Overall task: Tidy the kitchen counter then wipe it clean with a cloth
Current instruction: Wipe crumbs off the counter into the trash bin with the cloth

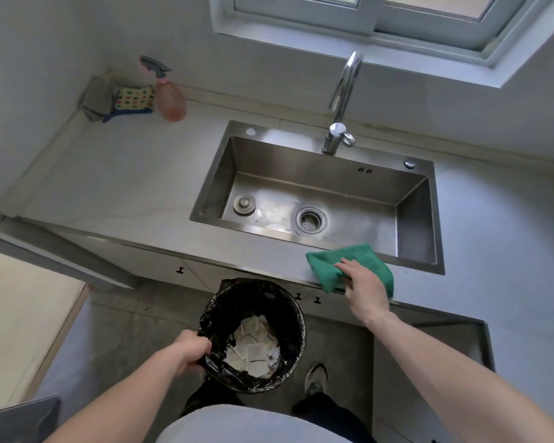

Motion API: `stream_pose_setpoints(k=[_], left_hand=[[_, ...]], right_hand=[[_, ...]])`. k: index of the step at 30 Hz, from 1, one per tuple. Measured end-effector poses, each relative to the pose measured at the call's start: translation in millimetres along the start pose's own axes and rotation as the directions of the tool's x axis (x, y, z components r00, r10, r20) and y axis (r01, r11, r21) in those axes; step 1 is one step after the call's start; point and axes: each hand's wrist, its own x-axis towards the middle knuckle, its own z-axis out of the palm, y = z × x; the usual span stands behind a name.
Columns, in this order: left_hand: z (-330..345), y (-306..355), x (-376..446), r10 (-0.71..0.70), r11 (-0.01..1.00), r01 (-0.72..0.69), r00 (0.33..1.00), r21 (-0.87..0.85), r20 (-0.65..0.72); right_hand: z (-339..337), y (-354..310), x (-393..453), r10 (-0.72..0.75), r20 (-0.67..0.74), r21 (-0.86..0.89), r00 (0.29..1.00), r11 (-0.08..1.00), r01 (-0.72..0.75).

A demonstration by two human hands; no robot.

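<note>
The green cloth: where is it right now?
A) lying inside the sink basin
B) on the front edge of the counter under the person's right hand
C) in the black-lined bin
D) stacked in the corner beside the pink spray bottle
B: the green cloth lies on the front edge of the counter, just in front of the sink, with the right hand resting on it.
</note>
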Motion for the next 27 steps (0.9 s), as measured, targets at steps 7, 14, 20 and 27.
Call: stream_pose_setpoints(k=[7,14,20,27], left_hand=[[95,15,-38,-0.037,0.995,0.033,0.998,-0.092,-0.047],[146,24,-64,-0.045,0.991,0.040,0.998,-0.127,-0.038],[174,31,-66,-0.031,0.993,0.032,0.999,-0.115,0.014],[204,49,-78,0.017,0.999,-0.015,0.999,-0.048,0.046]], right_hand=[[-14,-20,22,-0.418,0.116,0.003,0.901,0.907,0.421],[3,18,24,-0.310,0.273,-0.081,0.911,0.936,0.343],[-29,113,7,-0.208,0.195,-0.131,0.958,0.963,0.236],[-82,150,0,-0.025,0.013,0.089,1.000,0.996,0.023]])
